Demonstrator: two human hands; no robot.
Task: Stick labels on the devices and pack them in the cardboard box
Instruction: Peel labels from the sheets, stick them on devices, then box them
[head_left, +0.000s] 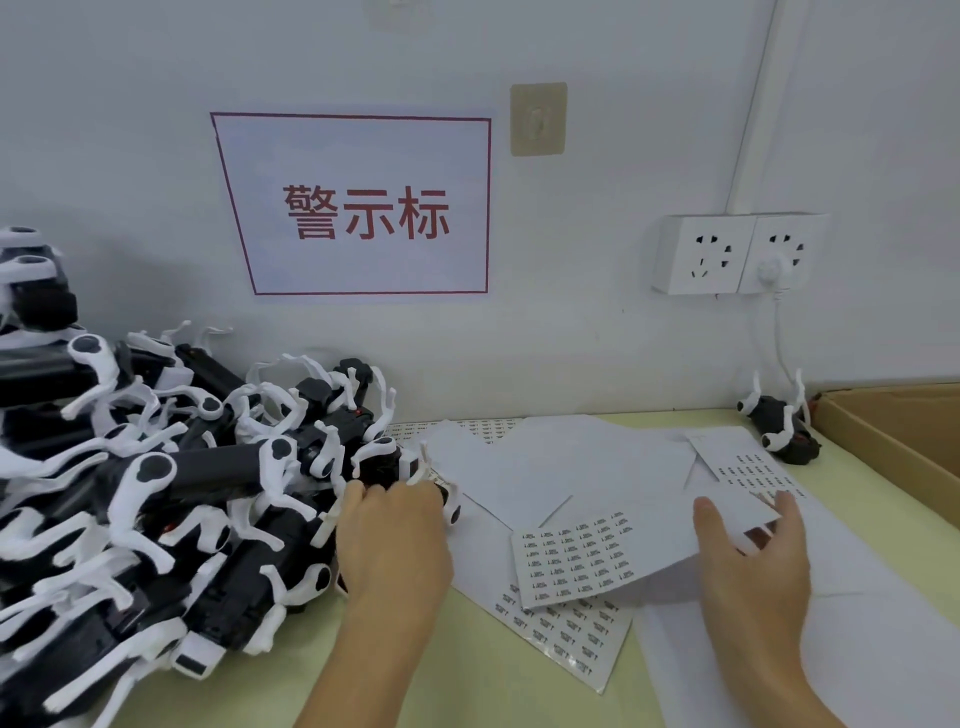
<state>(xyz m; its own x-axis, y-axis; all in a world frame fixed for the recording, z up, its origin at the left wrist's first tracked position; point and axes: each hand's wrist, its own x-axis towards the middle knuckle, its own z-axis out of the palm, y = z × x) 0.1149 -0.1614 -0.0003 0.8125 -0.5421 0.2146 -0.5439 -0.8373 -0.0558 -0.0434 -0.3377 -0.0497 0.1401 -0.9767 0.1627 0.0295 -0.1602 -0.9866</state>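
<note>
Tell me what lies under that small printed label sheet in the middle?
Under the small printed label sheet lies another glossy label sheet on the pale green table. How far it extends beneath is covered.

Matt black-and-white plastic devices; smooth white paper label sheets, one glossy at its edge; plain brown cardboard box; smooth pale-green counter.

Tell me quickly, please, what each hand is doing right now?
Left hand: grips a device at the pile's edge.
Right hand: open, fingers over a label sheet, holding nothing.
</note>
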